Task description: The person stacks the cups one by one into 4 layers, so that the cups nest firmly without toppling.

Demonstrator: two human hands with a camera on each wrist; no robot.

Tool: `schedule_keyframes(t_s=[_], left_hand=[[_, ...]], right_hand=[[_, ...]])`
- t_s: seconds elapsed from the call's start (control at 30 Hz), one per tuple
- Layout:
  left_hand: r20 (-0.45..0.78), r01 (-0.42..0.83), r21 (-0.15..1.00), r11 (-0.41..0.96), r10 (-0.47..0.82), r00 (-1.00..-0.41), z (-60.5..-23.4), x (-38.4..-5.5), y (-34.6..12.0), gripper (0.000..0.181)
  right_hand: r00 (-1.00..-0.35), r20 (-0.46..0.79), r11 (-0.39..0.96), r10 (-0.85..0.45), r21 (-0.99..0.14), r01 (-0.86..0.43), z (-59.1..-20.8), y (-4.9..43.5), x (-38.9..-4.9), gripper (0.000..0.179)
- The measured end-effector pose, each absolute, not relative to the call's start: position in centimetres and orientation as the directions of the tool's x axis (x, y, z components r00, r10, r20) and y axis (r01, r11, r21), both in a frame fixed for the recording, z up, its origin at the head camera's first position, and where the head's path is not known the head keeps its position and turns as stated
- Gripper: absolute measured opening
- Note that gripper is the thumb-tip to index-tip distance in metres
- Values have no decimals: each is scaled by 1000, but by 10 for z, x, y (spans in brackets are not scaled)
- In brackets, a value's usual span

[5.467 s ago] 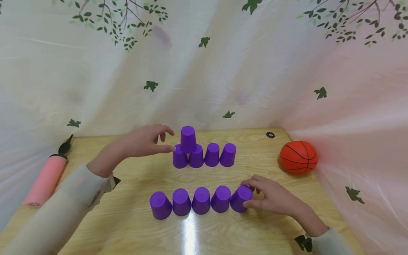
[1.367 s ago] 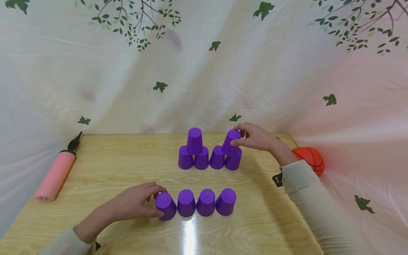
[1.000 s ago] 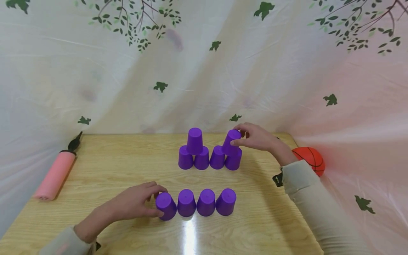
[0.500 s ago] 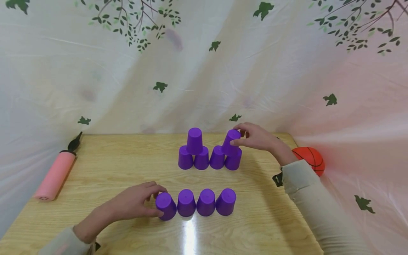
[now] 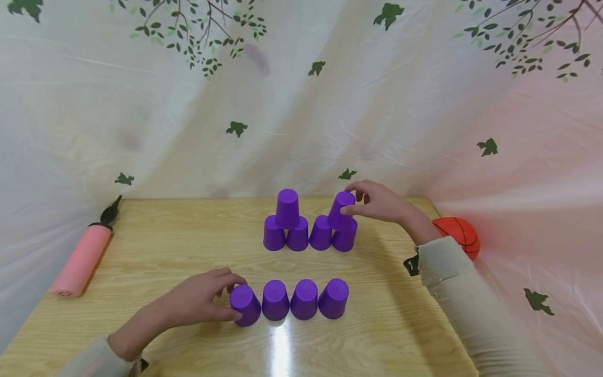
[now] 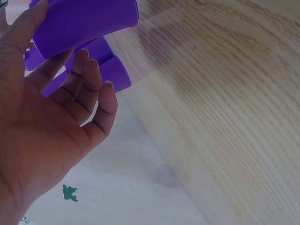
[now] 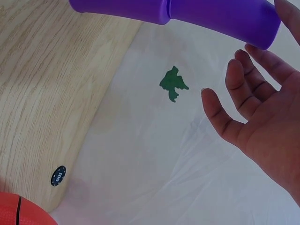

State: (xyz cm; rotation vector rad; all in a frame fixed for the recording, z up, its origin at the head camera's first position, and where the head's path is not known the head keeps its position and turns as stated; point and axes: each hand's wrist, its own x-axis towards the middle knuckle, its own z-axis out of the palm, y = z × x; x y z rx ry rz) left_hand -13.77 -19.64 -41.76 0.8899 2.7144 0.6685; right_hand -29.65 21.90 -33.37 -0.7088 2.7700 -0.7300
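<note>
All the cups are purple and stand upside down. My left hand (image 5: 188, 301) pinches the leftmost cup (image 5: 246, 306) of the front row between thumb and fingers; that cup still stands in line with the other three. Farther back, my right hand (image 5: 379, 203) pinches an upper cup (image 5: 340, 210), which sits across the two right-hand base cups (image 5: 321, 233). To its left, another upper cup (image 5: 288, 209) rests on the left-hand base pair (image 5: 274, 234). In the right wrist view, thumb and a fingertip meet the held cup (image 7: 229, 21) near its narrow end, the other fingers loosely bent.
A pink hand pump (image 5: 82, 259) with a black nozzle lies at the table's left. Behind my right sleeve, a small red basketball (image 5: 464, 235) sits by the right edge. A black chip (image 7: 58, 176) lies near the back right corner. A white patterned curtain (image 5: 188, 146) hangs behind.
Since the oldest frame, my right hand has carried the front row's rightmost cup onto the back right pair. My left hand came from the back stack to the front left cup. Lately both are still.
</note>
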Motion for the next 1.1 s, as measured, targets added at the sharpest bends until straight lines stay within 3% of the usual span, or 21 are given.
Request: schedule_keyframes(t_s=[0.53,1.1], left_hand=[[4,543,451,709,607,-795,-410,-140,-200,51],[17,532,396,748,574,-819,-361,-160,-203,49]], right_hand=[[-879,-55,763,-474,-523,-379,-331,226,-288,76],[-902,58,760,-428,-517,-394,-333,254,-246,64]])
